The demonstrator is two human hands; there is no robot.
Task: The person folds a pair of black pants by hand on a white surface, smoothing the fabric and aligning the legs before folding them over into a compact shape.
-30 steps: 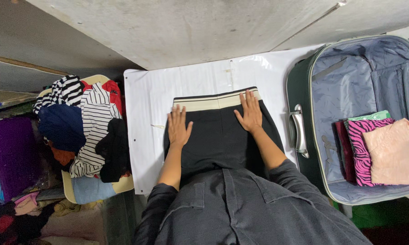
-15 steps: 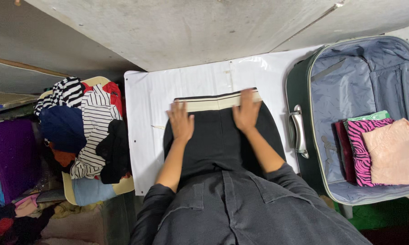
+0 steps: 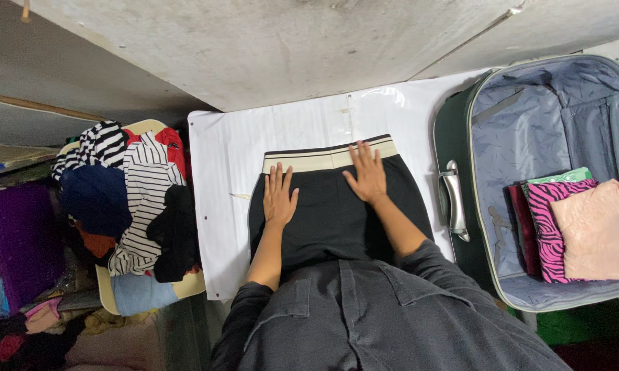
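Both palms were laid flat, fingers spread, nothing pinched, left hand (image 3: pixel 279 199) at 9 and right hand (image 3: pixel 366 175) at 2 o'clock nearer the cream waistband (image 3: pixel 309 159) of the black skirt (image 3: pixel 330 213) centred on the white sheet (image 3: pixel 227 158).

Flat hands (image 3: pixel 279 198) — black skirt (image 3: pixel 330 213)

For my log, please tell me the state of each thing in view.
Left hand: open, flat on black garment.
Right hand: open, flat on it.
Black garment: spread on white sheet.
Suitcase: open, folded clothes inside.
Clothes pile: unfolded, heaped.
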